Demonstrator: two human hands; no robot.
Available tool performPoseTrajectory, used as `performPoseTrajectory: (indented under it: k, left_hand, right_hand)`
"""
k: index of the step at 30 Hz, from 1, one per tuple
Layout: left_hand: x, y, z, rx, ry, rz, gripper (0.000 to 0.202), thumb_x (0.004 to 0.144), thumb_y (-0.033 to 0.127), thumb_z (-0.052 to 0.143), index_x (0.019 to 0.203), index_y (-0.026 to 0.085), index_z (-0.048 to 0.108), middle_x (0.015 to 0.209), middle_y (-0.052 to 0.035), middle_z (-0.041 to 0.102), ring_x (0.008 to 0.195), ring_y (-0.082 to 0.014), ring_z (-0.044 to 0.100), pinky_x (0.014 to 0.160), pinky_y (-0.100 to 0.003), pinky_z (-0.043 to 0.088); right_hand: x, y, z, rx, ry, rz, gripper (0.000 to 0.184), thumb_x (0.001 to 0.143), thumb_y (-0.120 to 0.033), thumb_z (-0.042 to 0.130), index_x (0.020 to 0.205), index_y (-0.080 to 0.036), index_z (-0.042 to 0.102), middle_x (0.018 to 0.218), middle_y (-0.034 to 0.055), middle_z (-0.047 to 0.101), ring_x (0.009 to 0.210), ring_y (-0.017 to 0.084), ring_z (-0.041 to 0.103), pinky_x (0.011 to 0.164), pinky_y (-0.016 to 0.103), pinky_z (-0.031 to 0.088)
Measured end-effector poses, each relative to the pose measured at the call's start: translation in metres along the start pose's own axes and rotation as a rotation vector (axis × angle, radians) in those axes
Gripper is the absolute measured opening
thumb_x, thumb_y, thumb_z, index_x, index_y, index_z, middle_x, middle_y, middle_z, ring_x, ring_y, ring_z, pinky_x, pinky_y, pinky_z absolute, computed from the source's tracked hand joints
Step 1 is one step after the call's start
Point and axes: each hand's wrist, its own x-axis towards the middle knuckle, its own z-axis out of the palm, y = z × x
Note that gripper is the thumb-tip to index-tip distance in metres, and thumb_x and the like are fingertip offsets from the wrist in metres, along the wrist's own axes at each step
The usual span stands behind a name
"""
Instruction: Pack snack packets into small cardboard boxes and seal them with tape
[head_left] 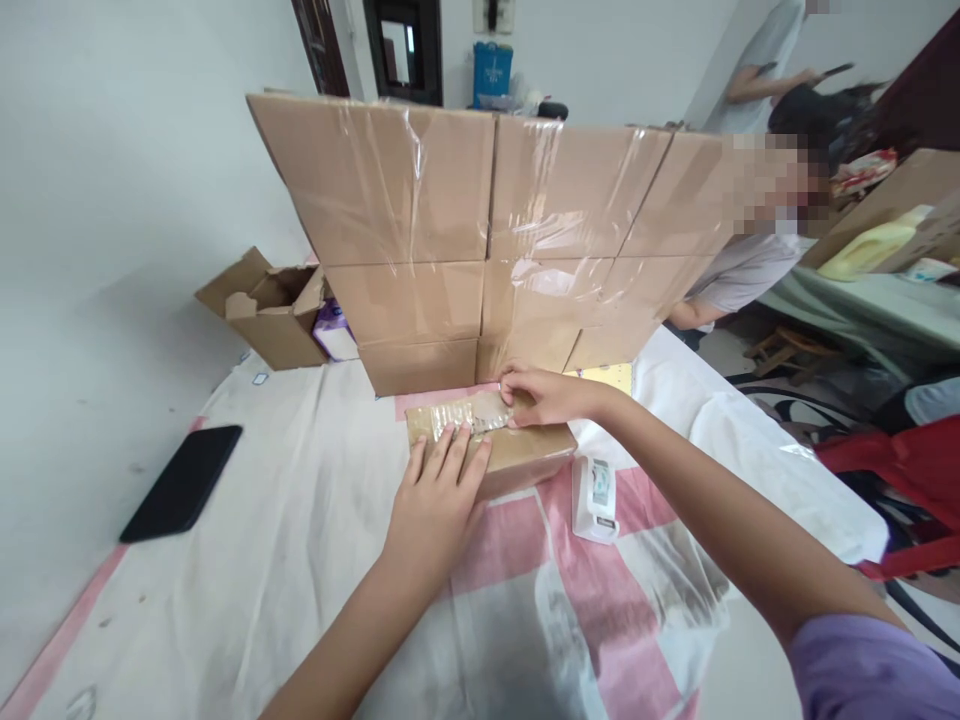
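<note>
A small brown cardboard box [525,446] lies on the cloth-covered table in front of me. Across its top runs a clear, shiny, crinkled plastic strip [453,412], which looks like tape. My left hand [442,480] rests on the near left part of the box, fingers spread flat over its top and the strip's edge. At the far right end of the strip, my right hand [536,396] is closed, with curled fingers pinching the plastic. The exact fingertip contact is partly hidden. Just right of the box sits a white device with a small label, a tape dispenser perhaps [595,500].
Behind the box stands a tall wall of taped cardboard boxes [420,200]. On the left are a black tablet-like slab [182,484] and an open carton [274,330]. People [739,275] are beyond at the right, near a red chair [900,480] and a yellow bottle [874,247].
</note>
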Motion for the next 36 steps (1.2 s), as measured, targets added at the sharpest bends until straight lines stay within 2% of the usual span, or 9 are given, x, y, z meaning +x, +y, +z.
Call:
performPoseTrajectory:
  k: [4, 8, 13, 19, 22, 27, 30, 33, 36]
  left_hand:
    - [-0.004, 0.000, 0.004, 0.005, 0.052, -0.003, 0.054, 0.091, 0.025, 0.055, 0.145, 0.022, 0.054, 0.154, -0.0094, 0.050, 0.142, -0.0323, 0.047, 0.115, -0.054, 0.040]
    - [0.006, 0.005, 0.001, -0.012, 0.053, -0.053, 0.055, 0.088, 0.027, 0.060, 0.143, 0.024, 0.056, 0.147, -0.0102, 0.058, 0.135, -0.0326, 0.052, 0.113, -0.055, 0.040]
    - [0.038, 0.036, -0.012, -0.024, -0.007, -0.216, 0.067, 0.085, 0.039, 0.069, 0.146, 0.018, 0.053, 0.129, -0.0162, 0.066, 0.117, -0.0370, 0.059, 0.107, -0.060, 0.042]
    - [0.052, 0.057, 0.009, -0.057, 0.056, -0.159, 0.058, 0.091, 0.032, 0.064, 0.145, 0.016, 0.052, 0.141, -0.0110, 0.062, 0.130, -0.0319, 0.053, 0.115, -0.054, 0.038]
    - [0.047, 0.059, 0.016, -0.085, 0.091, -0.168, 0.054, 0.090, 0.036, 0.067, 0.141, 0.021, 0.056, 0.144, -0.0068, 0.060, 0.130, -0.0304, 0.053, 0.115, -0.051, 0.039]
    - [0.047, 0.056, 0.023, -0.030, 0.151, -0.110, 0.047, 0.090, 0.045, 0.067, 0.131, 0.022, 0.062, 0.146, -0.0069, 0.059, 0.131, -0.0302, 0.053, 0.112, -0.051, 0.040]
    - [0.046, 0.056, 0.032, 0.063, 0.261, -0.047, 0.038, 0.100, 0.036, 0.050, 0.131, 0.017, 0.062, 0.144, -0.0080, 0.060, 0.129, -0.0263, 0.054, 0.115, -0.050, 0.037]
    - [0.040, 0.058, 0.037, 0.050, 0.357, 0.004, 0.033, 0.099, 0.024, 0.046, 0.124, 0.015, 0.066, 0.135, -0.0093, 0.065, 0.120, -0.0234, 0.058, 0.117, -0.049, 0.035]
    - [0.037, 0.032, 0.030, -0.129, 0.441, 0.181, 0.025, 0.098, 0.024, 0.048, 0.104, 0.024, 0.073, 0.113, -0.0029, 0.074, 0.103, -0.0188, 0.065, 0.107, -0.041, 0.046]
  right_hand:
    - [0.003, 0.008, 0.002, -0.037, 0.053, 0.064, 0.041, 0.076, -0.032, 0.075, 0.100, -0.020, 0.045, 0.100, 0.0029, 0.049, 0.085, 0.019, 0.049, 0.077, 0.032, 0.043]
    - [0.004, 0.014, 0.008, -0.009, 0.083, 0.025, 0.035, 0.078, -0.028, 0.073, 0.096, -0.020, 0.043, 0.094, 0.0000, 0.049, 0.082, 0.018, 0.047, 0.073, 0.029, 0.038]
    - [-0.005, 0.015, 0.015, 0.015, 0.153, 0.023, 0.034, 0.080, -0.029, 0.072, 0.095, -0.021, 0.043, 0.088, -0.0027, 0.048, 0.077, 0.015, 0.044, 0.069, 0.027, 0.034]
    - [-0.007, 0.026, 0.014, 0.081, 0.145, -0.078, 0.028, 0.079, -0.024, 0.068, 0.094, -0.021, 0.044, 0.089, -0.0023, 0.047, 0.078, 0.015, 0.042, 0.070, 0.027, 0.036]
    - [-0.008, 0.033, 0.019, 0.068, 0.194, -0.096, 0.030, 0.082, -0.034, 0.069, 0.094, -0.021, 0.045, 0.088, -0.0015, 0.049, 0.080, 0.017, 0.045, 0.072, 0.029, 0.038]
    - [-0.011, 0.044, 0.024, 0.000, 0.327, 0.048, 0.042, 0.084, -0.059, 0.064, 0.097, -0.022, 0.048, 0.092, 0.0024, 0.058, 0.088, 0.023, 0.056, 0.079, 0.035, 0.046]
    - [-0.008, 0.046, 0.021, -0.016, 0.344, 0.217, 0.056, 0.077, -0.066, 0.063, 0.109, -0.022, 0.054, 0.105, 0.0075, 0.064, 0.099, 0.030, 0.062, 0.085, 0.040, 0.049]
    - [-0.005, 0.046, 0.022, -0.043, 0.326, 0.374, 0.063, 0.071, -0.071, 0.064, 0.112, -0.023, 0.058, 0.104, 0.0087, 0.068, 0.103, 0.035, 0.065, 0.089, 0.046, 0.051]
    - [-0.008, 0.044, 0.026, -0.067, 0.347, 0.505, 0.066, 0.066, -0.074, 0.064, 0.109, -0.025, 0.059, 0.104, 0.0125, 0.071, 0.104, 0.040, 0.067, 0.090, 0.052, 0.052]
